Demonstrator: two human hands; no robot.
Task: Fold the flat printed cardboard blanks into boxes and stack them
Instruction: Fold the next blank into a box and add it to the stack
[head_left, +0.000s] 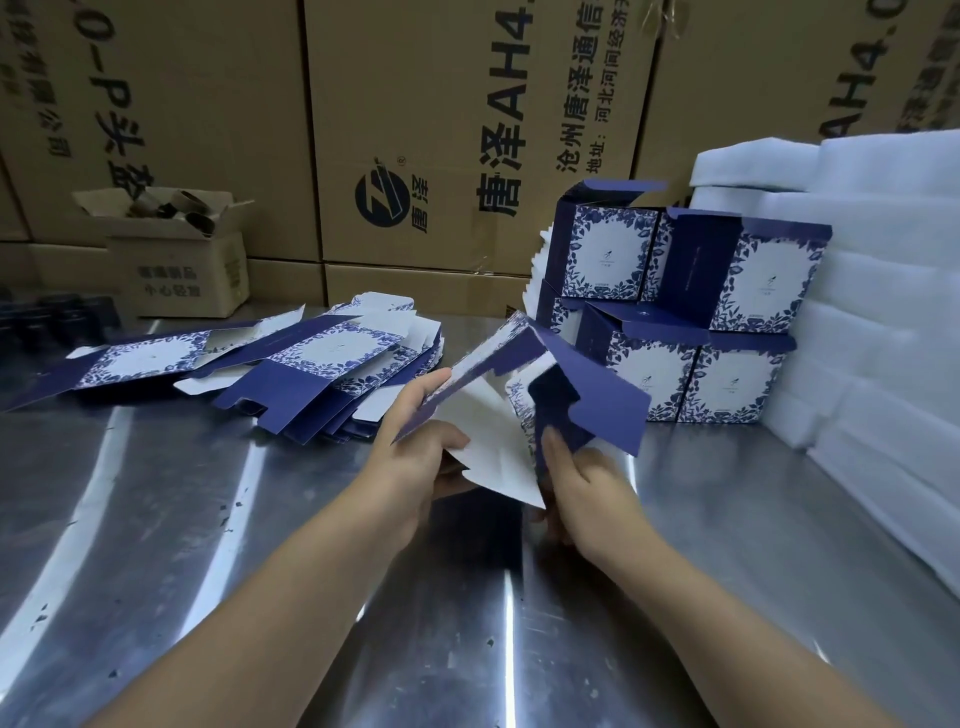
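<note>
I hold one blue-and-white floral blank (498, 421) above the middle of the steel table, partly opened, its white inside facing me. My left hand (415, 457) grips its left panel, thumb on the white inner face. My right hand (582, 488) pinches a dark blue bottom flap at its right side. A loose pile of flat blanks (311, 364) lies to the left behind my hands. Several folded boxes (675, 312) with open lids are stacked in two rows at the back right.
White foam sheets (857, 312) are piled at the right, against the folded boxes. Large brown cartons (441, 130) wall off the back. A small open carton (176, 260) with tubes stands back left. The steel table (260, 571) is scuffed and reflective.
</note>
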